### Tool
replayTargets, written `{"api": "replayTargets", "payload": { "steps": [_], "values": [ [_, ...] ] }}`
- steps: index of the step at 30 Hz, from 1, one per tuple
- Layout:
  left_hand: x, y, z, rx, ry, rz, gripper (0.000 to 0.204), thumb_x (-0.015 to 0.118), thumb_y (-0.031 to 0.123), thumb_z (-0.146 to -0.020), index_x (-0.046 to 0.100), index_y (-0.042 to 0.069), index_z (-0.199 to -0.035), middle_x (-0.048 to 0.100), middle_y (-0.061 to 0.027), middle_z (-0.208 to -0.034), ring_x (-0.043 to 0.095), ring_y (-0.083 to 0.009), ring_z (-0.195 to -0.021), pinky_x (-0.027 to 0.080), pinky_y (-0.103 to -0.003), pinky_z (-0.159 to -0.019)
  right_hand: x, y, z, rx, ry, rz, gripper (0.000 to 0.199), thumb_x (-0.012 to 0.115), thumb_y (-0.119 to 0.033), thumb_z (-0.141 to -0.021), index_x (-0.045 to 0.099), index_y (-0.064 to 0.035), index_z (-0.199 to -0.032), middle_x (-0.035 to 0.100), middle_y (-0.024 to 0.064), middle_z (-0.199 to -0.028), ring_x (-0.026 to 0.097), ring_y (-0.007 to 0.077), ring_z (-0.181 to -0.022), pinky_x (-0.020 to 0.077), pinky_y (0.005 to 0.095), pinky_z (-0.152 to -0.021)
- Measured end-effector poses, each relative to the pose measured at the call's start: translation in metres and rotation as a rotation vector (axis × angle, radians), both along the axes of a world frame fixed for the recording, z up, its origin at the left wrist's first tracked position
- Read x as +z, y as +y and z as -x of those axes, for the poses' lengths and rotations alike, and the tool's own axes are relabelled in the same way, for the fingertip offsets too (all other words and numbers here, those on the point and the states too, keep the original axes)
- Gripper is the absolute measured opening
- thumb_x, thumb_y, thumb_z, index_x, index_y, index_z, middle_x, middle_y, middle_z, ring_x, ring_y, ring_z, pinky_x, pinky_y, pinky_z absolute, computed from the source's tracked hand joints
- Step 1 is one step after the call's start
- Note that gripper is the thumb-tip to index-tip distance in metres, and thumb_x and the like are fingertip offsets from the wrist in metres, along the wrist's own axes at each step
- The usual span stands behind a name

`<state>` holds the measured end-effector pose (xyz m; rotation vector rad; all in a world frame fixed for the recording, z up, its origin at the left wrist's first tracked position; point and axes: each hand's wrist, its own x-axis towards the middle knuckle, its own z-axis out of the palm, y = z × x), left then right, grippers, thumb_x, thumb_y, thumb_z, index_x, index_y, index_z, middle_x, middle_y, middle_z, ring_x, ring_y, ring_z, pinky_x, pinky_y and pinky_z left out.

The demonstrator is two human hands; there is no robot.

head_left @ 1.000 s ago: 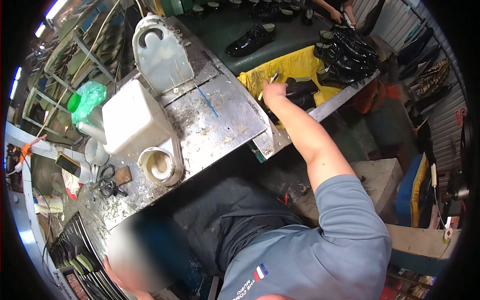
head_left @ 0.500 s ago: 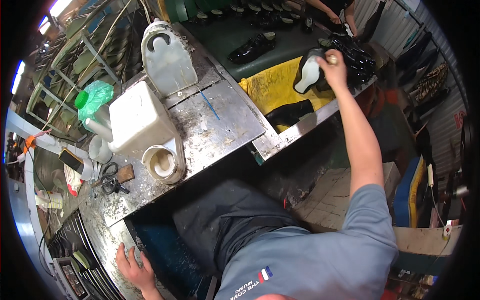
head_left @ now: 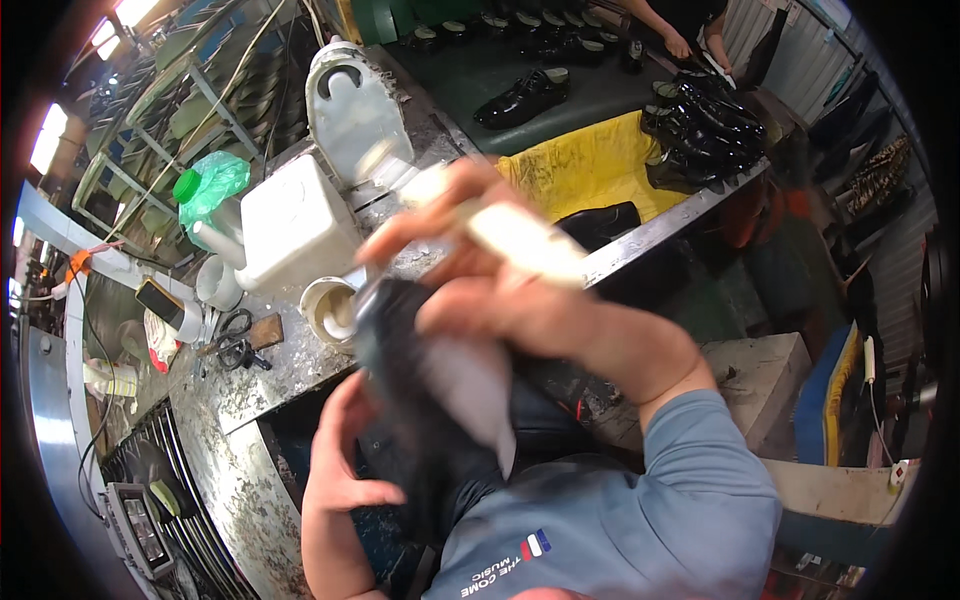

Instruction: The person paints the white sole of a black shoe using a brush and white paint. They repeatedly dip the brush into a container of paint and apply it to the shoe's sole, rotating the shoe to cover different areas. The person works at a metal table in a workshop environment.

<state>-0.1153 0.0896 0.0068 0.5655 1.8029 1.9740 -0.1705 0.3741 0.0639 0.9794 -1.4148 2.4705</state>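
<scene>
Blurrily, right hand [head_left: 520, 312] clamped on black shoe [head_left: 405, 345] and pale-handled tool [head_left: 525, 245], left hand [head_left: 333, 465] spread near the shoe, contact unclear.

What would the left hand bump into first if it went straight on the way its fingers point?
Most likely the dark shoe held by the right hand, since the left hand points up toward it. The shoe is blurred and depth is unclear, so the hand might instead pass beneath it.
</scene>
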Motion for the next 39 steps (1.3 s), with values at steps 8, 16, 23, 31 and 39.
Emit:
{"api": "replayTargets", "payload": {
  "steps": [8, 16, 23, 31, 39],
  "values": [
    [-0.066, -0.047, -0.067, -0.198, -0.430, -0.345, 0.121, 0.100, 0.013, -0.053, 0.036, -0.002, -0.154, 0.055, -0.0191, -0.145, 0.053, -0.0403, -0.135, 0.044, -0.052, -0.113, -0.039, -0.075, 0.012, 0.162, -0.240, -0.335, 0.042, 0.074, -0.012, -0.096, 0.047, -0.0075, -0.128, 0.064, 0.0138, -0.126, 0.067, 0.0111, -0.098, 0.0559, 0.0279, -0.088],
    [-0.097, -0.057, -0.130, 0.168, -0.461, -0.719, 0.108, 0.094, 0.011, -0.061, 0.039, -0.003, -0.153, 0.045, -0.0321, -0.151, 0.046, -0.0463, -0.140, 0.040, -0.056, -0.115, -0.028, -0.052, 0.057, -0.323, 0.074, -0.970, 0.027, 0.072, -0.025, -0.097, 0.075, 0.0006, -0.107, 0.075, 0.0089, -0.088, 0.068, 0.0136, -0.076, 0.0526, 0.0281, -0.069],
    [-0.111, -0.080, -0.146, 0.171, -0.560, -0.610, 0.106, 0.095, 0.003, -0.056, 0.045, -0.005, -0.148, 0.055, -0.0266, -0.144, 0.055, -0.0422, -0.133, 0.043, -0.052, -0.113, -0.058, -0.071, 0.084, -0.457, 0.366, -1.242, 0.014, 0.075, -0.026, -0.084, 0.077, -0.0125, -0.088, 0.074, 0.0088, -0.084, 0.071, 0.0308, -0.081, 0.0572, 0.0416, -0.074],
    [-0.103, -0.083, -0.150, 0.276, -0.457, -0.612, 0.106, 0.092, 0.000, -0.059, 0.041, -0.003, -0.151, 0.055, -0.0225, -0.145, 0.051, -0.0434, -0.136, 0.040, -0.055, -0.115, -0.038, -0.079, 0.073, -0.557, 0.430, -0.983, 0.011, 0.077, -0.023, -0.085, 0.076, -0.0132, -0.089, 0.073, 0.0077, -0.085, 0.071, 0.0296, -0.078, 0.0572, 0.0396, -0.069],
    [-0.074, -0.090, -0.130, 0.375, 0.314, 0.230, 0.085, 0.086, 0.035, -0.080, 0.048, 0.007, -0.151, 0.051, -0.0169, -0.152, 0.039, -0.0393, -0.147, 0.019, -0.052, -0.124, -0.047, -0.073, 0.066, -0.517, 0.464, -0.912, 0.012, 0.078, -0.010, -0.087, 0.076, -0.0048, -0.097, 0.073, 0.0111, -0.086, 0.070, 0.0258, -0.074, 0.0549, 0.0330, -0.067]
  ]
}}
